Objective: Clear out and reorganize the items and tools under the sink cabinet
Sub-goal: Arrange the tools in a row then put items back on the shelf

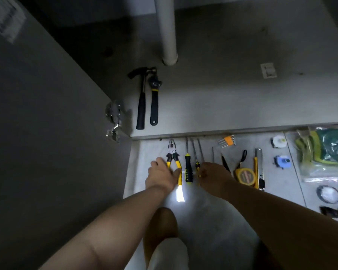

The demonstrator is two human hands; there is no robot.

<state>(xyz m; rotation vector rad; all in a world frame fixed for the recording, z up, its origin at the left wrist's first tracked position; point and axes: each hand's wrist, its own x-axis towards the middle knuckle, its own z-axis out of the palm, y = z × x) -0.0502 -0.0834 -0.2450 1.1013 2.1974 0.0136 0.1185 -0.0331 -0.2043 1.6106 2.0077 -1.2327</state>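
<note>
Left hand [161, 176] grips pliers [172, 155] handles on the floor [144, 151] before the cabinet [222, 94]. Right hand [216, 178] covers thin screwdriver [197, 166], grip hidden, can't tell. Lift pliers flat, lay parallel beside wrench [154, 98] inside.

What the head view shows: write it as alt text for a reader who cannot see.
A person's left hand grips yellow-handled pliers and the right hand touches a small screwdriver in a row of tools on the floor before an open sink cabinet. Inside lie a hammer and a wrench.
</note>
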